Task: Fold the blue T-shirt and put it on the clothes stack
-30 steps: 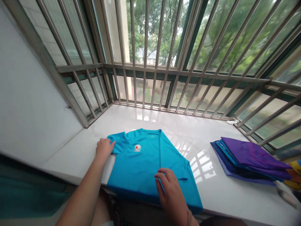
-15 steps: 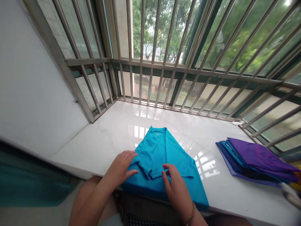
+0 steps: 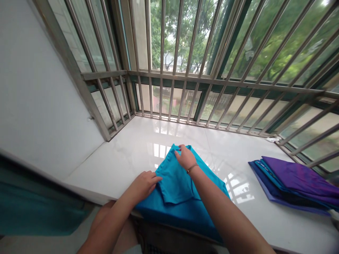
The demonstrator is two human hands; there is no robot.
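Turquoise shirt (image 3: 182, 190): lies on the white table (image 3: 127, 155), near edge hanging a bit over the front lip; both sides folded in, so it narrows to a point at the collar end.
L hand (image 3: 144, 184): yours, flat on the folded left side, fingers spread & together on the cloth, not clamped. Judged: it pins the fold so the fabric won't slide on the glossy top.
R hand (image 3: 185, 157): yours, reached fwd to the collar end, fingertips closed on the cloth there. Pinch looks light; can't tell how much fabric is in it. Thin band on that wrist.
Why so placed: one hand anchors, the other works the far end; shirt sits close to you, within reach of both arms.
Folded stack (image 3: 293, 181): purple on top, blue & teal layers under, well apart at the right on the same table. Judged: kept clear of the shirt in hand.
Window bars (image 3: 185, 70): metal grille behind the table, trees beyond.
Writing/brands: none readable; no logo or label shows on the shirt from this side.
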